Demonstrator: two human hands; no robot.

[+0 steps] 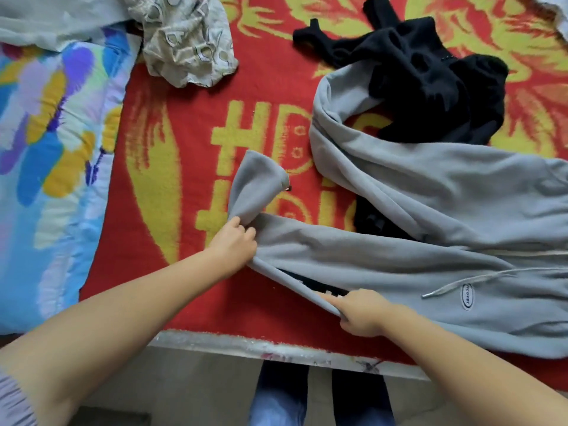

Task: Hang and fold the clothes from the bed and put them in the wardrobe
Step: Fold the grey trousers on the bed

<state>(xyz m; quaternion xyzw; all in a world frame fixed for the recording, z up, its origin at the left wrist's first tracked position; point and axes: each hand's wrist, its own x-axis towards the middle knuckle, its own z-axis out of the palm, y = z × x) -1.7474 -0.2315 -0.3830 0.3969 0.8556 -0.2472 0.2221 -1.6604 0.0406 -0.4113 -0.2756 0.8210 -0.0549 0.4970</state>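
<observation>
While it lies spread over the right half of the red and yellow blanket [190, 124], the grey hoodie [430, 241] is held at two places along its near edge. The left hand [235, 241] pinches a bunched fold of the grey cloth between thumb and curled fingers, and a flap of the fabric stands up at 12 o'clock from that hand. The right hand [362, 312], at 4 o'clock from the left one, has its fingers closed around the lower hem, lifting it enough to show dark cloth with pale marks underneath. A drawstring [461, 284] and a small oval logo [467, 298] show on the hoodie's front, at 3 o'clock from the right hand. One grey sleeve curves away toward 12 o'clock, where a black garment [430, 81] lies crumpled partly on it. At 11 o'clock from the left hand, well apart, sits a crumpled beige patterned cloth [187, 41]. A multicoloured floral sheet [52, 142] covers the bed at 9 o'clock. Below the bed edge, the person's jeans [282, 395] are visible at 6 o'clock.
</observation>
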